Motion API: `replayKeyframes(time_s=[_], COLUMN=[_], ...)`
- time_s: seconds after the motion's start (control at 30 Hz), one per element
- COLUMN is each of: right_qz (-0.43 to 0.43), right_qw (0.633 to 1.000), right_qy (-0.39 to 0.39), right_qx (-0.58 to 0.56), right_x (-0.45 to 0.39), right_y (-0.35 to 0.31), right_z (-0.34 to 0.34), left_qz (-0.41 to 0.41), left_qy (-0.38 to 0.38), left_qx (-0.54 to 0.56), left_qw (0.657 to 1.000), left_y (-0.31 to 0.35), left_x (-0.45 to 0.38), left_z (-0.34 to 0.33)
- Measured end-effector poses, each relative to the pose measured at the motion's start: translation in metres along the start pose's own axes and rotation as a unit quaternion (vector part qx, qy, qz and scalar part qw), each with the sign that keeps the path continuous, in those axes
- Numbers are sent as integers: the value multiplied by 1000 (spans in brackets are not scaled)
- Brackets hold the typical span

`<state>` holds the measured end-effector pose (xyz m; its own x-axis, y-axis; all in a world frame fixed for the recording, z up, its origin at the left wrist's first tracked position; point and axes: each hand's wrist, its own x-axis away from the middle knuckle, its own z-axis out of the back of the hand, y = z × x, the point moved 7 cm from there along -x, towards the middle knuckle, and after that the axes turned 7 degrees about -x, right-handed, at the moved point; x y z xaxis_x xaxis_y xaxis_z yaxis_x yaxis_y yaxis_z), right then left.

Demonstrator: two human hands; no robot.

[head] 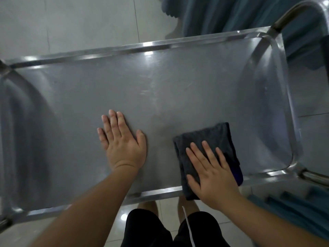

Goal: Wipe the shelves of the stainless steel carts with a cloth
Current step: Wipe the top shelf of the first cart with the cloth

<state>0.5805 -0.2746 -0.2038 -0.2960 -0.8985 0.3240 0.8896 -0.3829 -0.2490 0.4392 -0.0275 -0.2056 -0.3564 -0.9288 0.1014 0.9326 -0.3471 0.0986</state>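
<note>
The stainless steel cart's top shelf (160, 82) fills most of the head view, with a raised rim all round. A folded dark grey cloth (213, 138) lies on the shelf near its front edge, right of centre, its near end hanging slightly over the rim. My right hand (210, 172) presses flat on the cloth with straight, spread fingers. My left hand (122, 141) rests flat on the bare steel to the left of the cloth, fingers straight, holding nothing.
The cart's tubular handle (292, 13) rises at the far right corner. Blue-green curtain fabric (231, 13) hangs behind the cart and more lies at the right. Pale floor tiles (71, 20) surround the cart. My legs in black shorts (151, 229) stand at the front edge.
</note>
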Motion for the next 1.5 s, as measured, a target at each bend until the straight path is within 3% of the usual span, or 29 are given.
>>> replayKeyframes(time_s=[0.23,0.4,0.5,0.67,0.93,1.07,1.27,1.5], right_qz=[8,-51,-64,-79,-11,17,21,-37], right_qw=[999,996,994,993,999,1000,1000,998], right_qy=[46,70,89,82,46,22,0,40], right_qx=[5,-7,-8,-13,-7,-5,-1,-20], right_x=[-147,-282,-314,-272,-63,-7,-28,-196], right_y=[-10,-19,-24,-32,-71,-86,-91,-96], right_z=[51,106,117,98,7,-18,-11,48], left_qz=[-8,-3,-2,-5,-9,-25,-223,-245], left_qy=[-11,-8,-14,-24,-80,-83,-23,14], left_qx=[-6,8,14,22,41,59,-42,-46], left_qw=[1000,1000,1000,999,996,995,974,968], left_y=[1,2,-1,-3,-2,-12,-59,-63], left_x=[-2,-4,-5,-3,-3,-8,-17,-19], left_z=[-2,1,-2,-3,6,19,27,11])
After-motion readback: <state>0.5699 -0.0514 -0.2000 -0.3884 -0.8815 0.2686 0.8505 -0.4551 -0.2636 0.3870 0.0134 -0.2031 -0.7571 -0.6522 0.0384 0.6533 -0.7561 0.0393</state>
